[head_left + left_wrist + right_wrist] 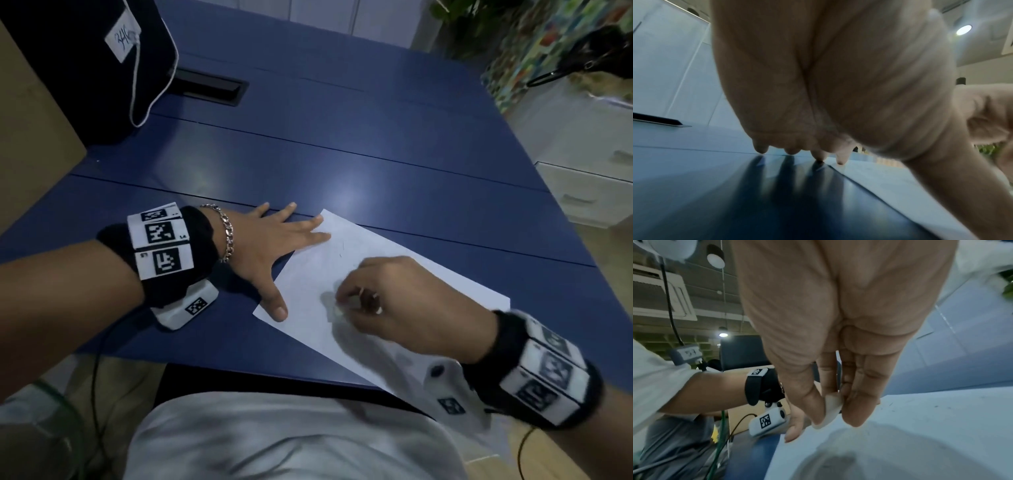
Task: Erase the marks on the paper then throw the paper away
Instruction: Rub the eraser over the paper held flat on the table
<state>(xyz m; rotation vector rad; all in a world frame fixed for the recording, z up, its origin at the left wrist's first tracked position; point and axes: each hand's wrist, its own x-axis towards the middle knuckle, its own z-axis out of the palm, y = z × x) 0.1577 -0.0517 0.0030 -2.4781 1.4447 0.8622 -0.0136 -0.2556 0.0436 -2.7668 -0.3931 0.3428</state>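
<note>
A white sheet of paper [394,274] lies askew on the blue table [308,154], its near corner hanging over the front edge. Faint pencil marks [342,249] show near its top. My left hand [274,246] lies flat with spread fingers, its fingertips [322,236] and thumb pressing the paper's left edge. My right hand [387,301] pinches a small white eraser [830,410] between thumb and fingers, its tip touching the paper [920,434]. In the left wrist view the left fingertips [840,160] touch the paper edge [890,181].
A black bag [89,61] with a white cord and label stands at the table's far left, beside a cardboard box [30,137]. A black cable slot [209,87] is set into the tabletop. White drawers [589,192] stand to the right.
</note>
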